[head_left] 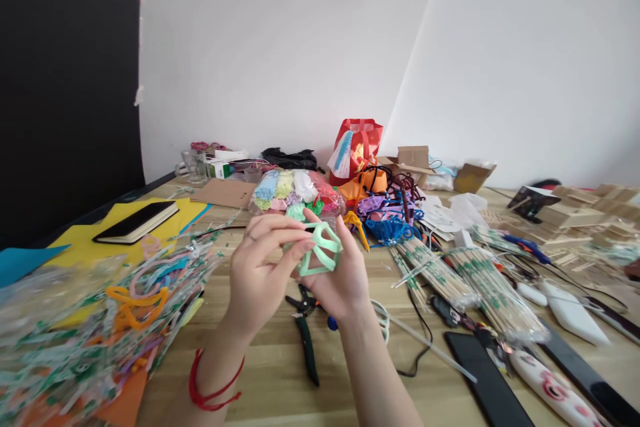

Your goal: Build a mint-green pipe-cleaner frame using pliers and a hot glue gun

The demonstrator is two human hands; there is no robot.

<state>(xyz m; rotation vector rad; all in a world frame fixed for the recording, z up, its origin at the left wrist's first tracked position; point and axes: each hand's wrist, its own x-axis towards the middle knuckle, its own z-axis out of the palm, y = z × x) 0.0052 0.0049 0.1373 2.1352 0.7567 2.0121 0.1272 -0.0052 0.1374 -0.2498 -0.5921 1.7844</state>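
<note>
Spreading across the lower view, the tabletop [260, 380] is seen to be crowded on both sides, with directions here taken from the held piece. Between 8 and 9 o'clock, a tangled heap of wrappers and strips [165, 297] is piled up, and yellow paper [185, 212] is laid out at 9 o'clock. At 3 o'clock, bundled sticks [493, 283] are lined up, while at 11 o'clock a clear bag of coloured material [295, 188] is set just beyond the fingertips, so forward room is limited. Over the middle, both hands are raised: the left hand [260, 270] is closed in a thumb-and-finger grip, with the piece's near side pinched, and the right hand [347, 277] is held palm up as a cradle; whether anything is pinched by its partly hidden fingers cannot be told. At 6 o'clock, dark-handled pliers [306, 343] are left on the wood, and a pale looped piece [383, 320] is partly covered by the right wrist. Smallest of these, the mint-green openwork piece [319, 271] is held between the hands, clear of the surface. Close handling of its bars by fingertip is judged to be the step in hand; a light pinch and a steady palm are called for, since the thin bars might be bent by force.
</note>
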